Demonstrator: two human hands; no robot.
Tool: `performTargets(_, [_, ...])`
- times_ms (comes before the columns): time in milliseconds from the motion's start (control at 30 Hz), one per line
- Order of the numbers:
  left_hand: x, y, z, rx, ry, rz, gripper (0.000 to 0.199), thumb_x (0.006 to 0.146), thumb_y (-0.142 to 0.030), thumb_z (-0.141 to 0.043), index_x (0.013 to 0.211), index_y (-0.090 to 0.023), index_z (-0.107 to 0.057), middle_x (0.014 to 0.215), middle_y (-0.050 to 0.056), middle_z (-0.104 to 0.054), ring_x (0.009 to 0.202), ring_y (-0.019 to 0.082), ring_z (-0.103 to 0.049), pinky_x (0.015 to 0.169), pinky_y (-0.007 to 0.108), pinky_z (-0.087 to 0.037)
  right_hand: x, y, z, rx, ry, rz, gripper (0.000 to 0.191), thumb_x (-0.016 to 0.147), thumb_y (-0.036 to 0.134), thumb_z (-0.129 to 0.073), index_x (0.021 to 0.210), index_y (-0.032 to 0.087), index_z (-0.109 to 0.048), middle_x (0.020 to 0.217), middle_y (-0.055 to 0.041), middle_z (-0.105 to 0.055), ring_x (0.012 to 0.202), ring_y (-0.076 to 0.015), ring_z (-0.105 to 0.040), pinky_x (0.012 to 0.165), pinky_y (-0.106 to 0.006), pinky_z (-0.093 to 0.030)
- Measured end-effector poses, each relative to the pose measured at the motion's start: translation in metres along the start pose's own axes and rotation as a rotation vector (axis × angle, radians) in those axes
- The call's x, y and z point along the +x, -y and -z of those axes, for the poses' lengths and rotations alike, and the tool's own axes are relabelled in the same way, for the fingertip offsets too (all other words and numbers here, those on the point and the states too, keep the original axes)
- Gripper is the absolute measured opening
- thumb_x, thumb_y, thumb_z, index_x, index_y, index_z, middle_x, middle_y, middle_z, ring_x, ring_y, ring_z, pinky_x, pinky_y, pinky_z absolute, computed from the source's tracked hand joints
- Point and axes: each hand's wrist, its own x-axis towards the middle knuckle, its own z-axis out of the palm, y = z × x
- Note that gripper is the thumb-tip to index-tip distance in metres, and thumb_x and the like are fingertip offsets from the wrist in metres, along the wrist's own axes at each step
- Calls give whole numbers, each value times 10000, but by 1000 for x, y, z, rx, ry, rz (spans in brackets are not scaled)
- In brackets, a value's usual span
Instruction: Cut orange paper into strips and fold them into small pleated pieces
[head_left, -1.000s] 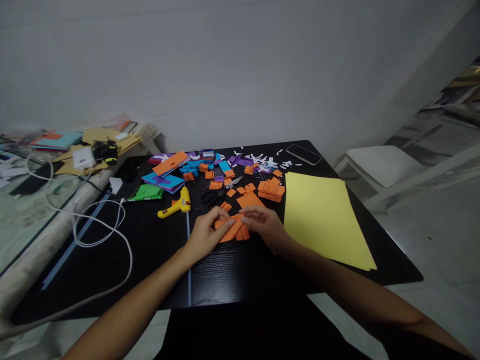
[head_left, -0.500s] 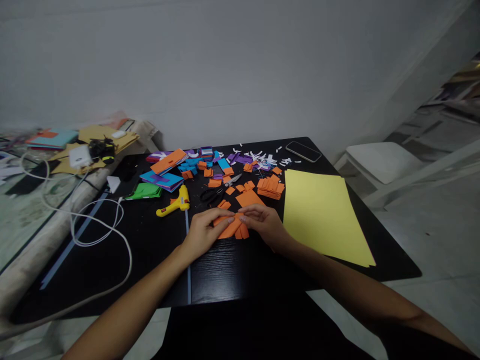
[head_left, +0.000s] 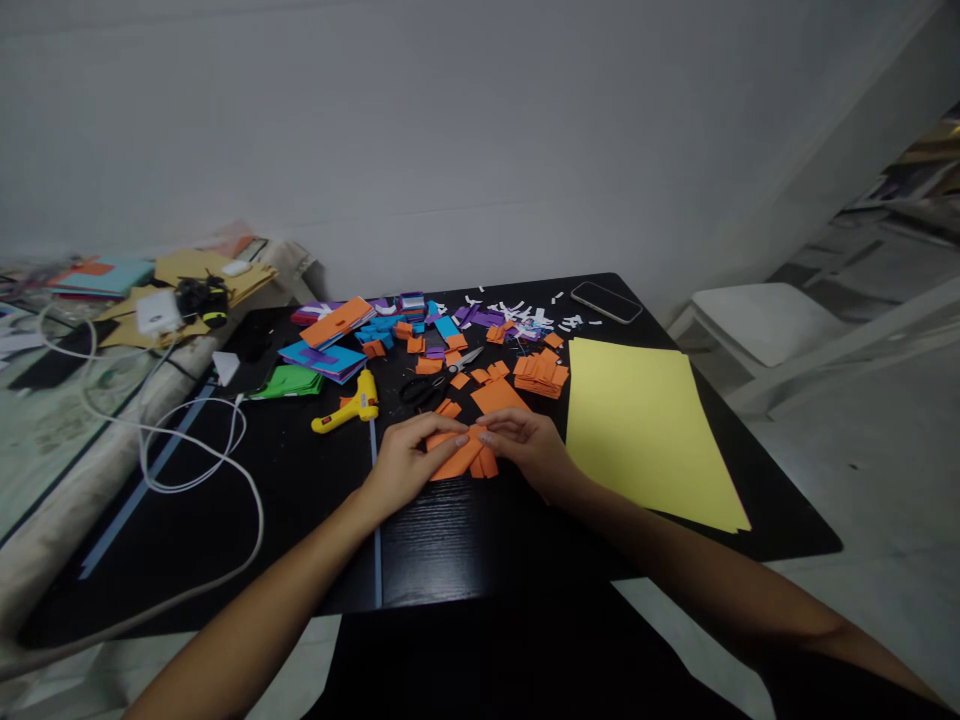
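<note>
Between my hands is a piece of orange paper (head_left: 456, 464) with short cut or folded flaps at its right end, just above the black table. My left hand (head_left: 409, 455) grips its left part, thumb on top and fingers behind. On the other side my right hand (head_left: 529, 450) pinches the flapped end between thumb and fingers. Right behind them lies a flat orange paper rectangle (head_left: 500, 396). Open-bladed scissors (head_left: 439, 381) with black handles rest beyond my left hand. A stack of folded orange pieces (head_left: 541, 373) sits behind my right hand.
A yellow glue gun (head_left: 360, 402) lies left of my hands. Yellow sheets (head_left: 649, 430) cover the table's right side, with a phone (head_left: 606, 302) behind. Coloured papers (head_left: 330, 358) and white scraps (head_left: 532, 322) fill the back. A white cable (head_left: 259, 500) loops at left.
</note>
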Motion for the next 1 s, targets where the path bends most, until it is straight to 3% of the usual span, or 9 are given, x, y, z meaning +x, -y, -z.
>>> performTargets(667, [-4, 16, -1, -154, -7, 169, 147, 871, -313, -760, 958, -200, -797, 937, 51, -798, 814, 179, -721, 736, 274, -557, -4, 7, -2, 174, 24, -135, 309, 742, 404, -854, 970, 203, -799, 922, -47, -786, 847, -189, -743, 860, -376, -605])
performTargets(1000, [-3, 9, 0, -68, -18, 98, 113, 881, -281, -741, 949, -200, -781, 937, 54, -794, 863, 193, -736, 809, 304, -576, -2, 4, -1, 20, 13, -45, 351, 659, 373, -915, 949, 222, -787, 1040, -52, -816, 965, -241, -777, 1041, -477, -558])
